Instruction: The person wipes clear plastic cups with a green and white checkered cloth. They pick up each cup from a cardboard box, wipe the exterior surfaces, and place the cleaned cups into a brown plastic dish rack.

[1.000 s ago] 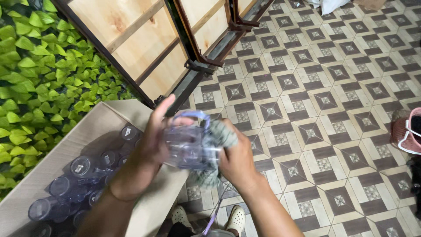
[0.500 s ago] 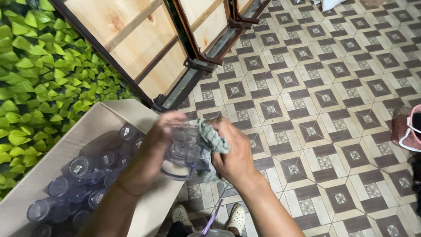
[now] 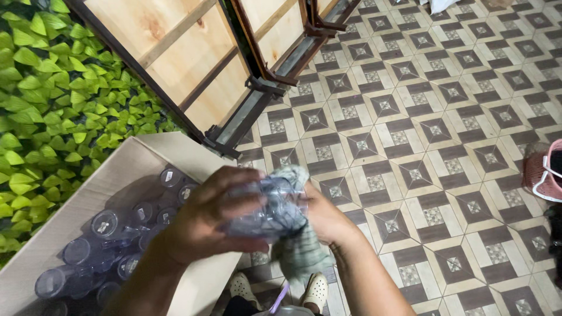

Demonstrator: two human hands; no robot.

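My left hand [image 3: 213,213] grips a clear purplish plastic cup [image 3: 272,208] from the side, over the edge of a cardboard box [image 3: 126,169]. My right hand [image 3: 328,219] holds a grey-green cloth [image 3: 298,248] pressed into and around the cup; the cloth hangs down below it. Part of the right hand is hidden behind the cup and cloth. The box holds several more clear cups [image 3: 105,225], seen from above.
A wall of green artificial leaves [image 3: 52,99] is at the left. A wooden panel in a dark metal frame [image 3: 234,64] leans behind the box. Patterned floor tiles [image 3: 433,134] spread to the right, with a pink basket [image 3: 544,172] at the edge. White shoes [image 3: 316,289] show below.
The cup has been turned in my hands, with the cloth worked further into it. My left hand's fingers have wrapped over the cup, and my right hand has dropped lower behind it.
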